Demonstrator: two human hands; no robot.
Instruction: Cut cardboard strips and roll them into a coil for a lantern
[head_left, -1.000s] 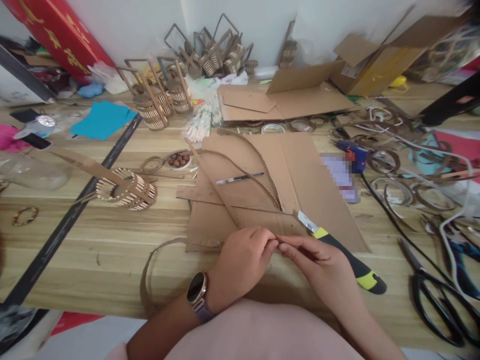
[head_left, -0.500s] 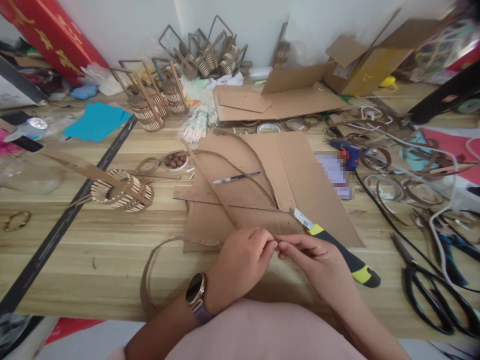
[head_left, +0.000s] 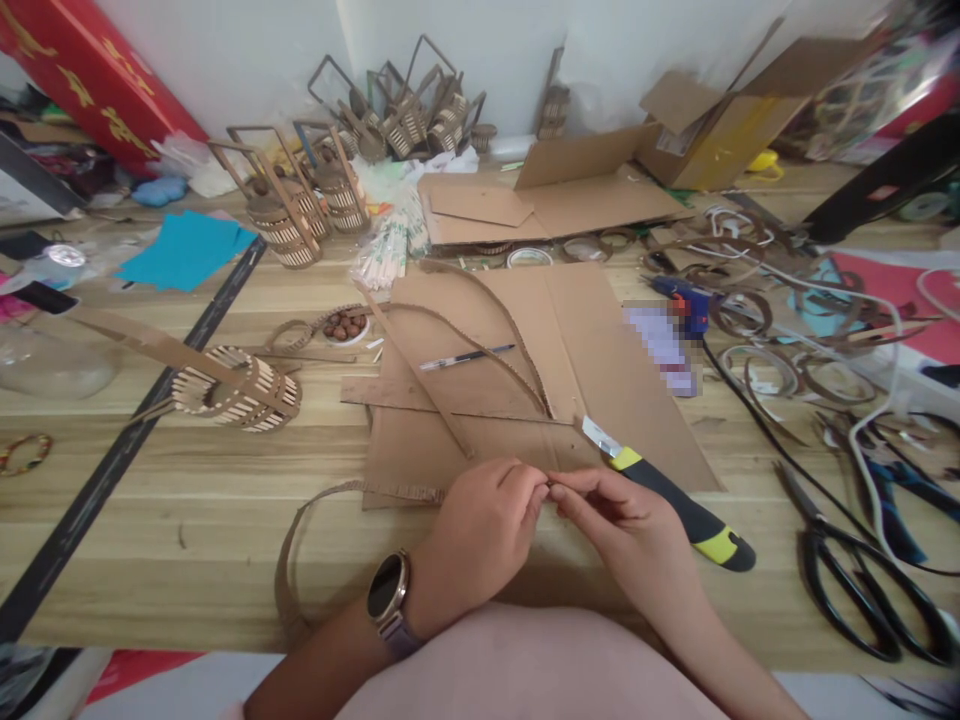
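My left hand (head_left: 491, 515) and my right hand (head_left: 622, 525) meet fingertip to fingertip over the near edge of a cardboard sheet (head_left: 600, 350). Both are closed in a pinch. A brown cardboard strip (head_left: 330, 492) runs from behind my left hand and curls down at the left; its end appears pinched between my fingertips, mostly hidden by them. Just beyond my right hand lies a yellow-and-black utility knife (head_left: 664, 498), blade out. Farther up the sheet rest a pen (head_left: 465, 358) and several other cut strips (head_left: 416, 370).
Black-handled scissors (head_left: 855, 580) and pliers (head_left: 896, 500) lie at the right, with a blue glue gun (head_left: 682, 303) and its cord behind. At left stands a small cardboard bucket (head_left: 240, 395), near a dish of brown beads (head_left: 346, 326). Finished buckets (head_left: 285, 225) stand at the back.
The view has shifted slightly, so everything sits a little farther left. My hands keep the same pinched pose, with only slight finger movement.
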